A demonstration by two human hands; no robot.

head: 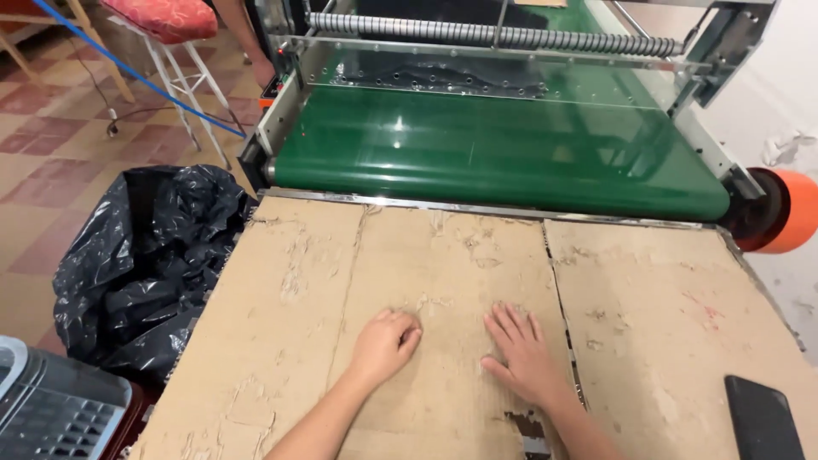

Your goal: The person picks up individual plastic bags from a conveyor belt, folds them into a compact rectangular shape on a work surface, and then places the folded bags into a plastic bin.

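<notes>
Both forearms reach forward: left hand (pixel 385 342) curled loosely, right hand (pixel 520 353) spread flat on cardboard (pixel 290 341).

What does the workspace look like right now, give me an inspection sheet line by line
Surface: worn cardboard sheets cover the table, top layer torn and scuffed.
Job's things: green conveyor belt at the table's far edge, nothing on it.
Clutter: flat black object near the right corner.
Hands: left hand loosely curled on the cardboard; right hand flat, fingers spread.
Cables: blue cord crosses the floor.
Surroundings: black rubbish bag at left, stool with red cushion, orange roll.
</notes>
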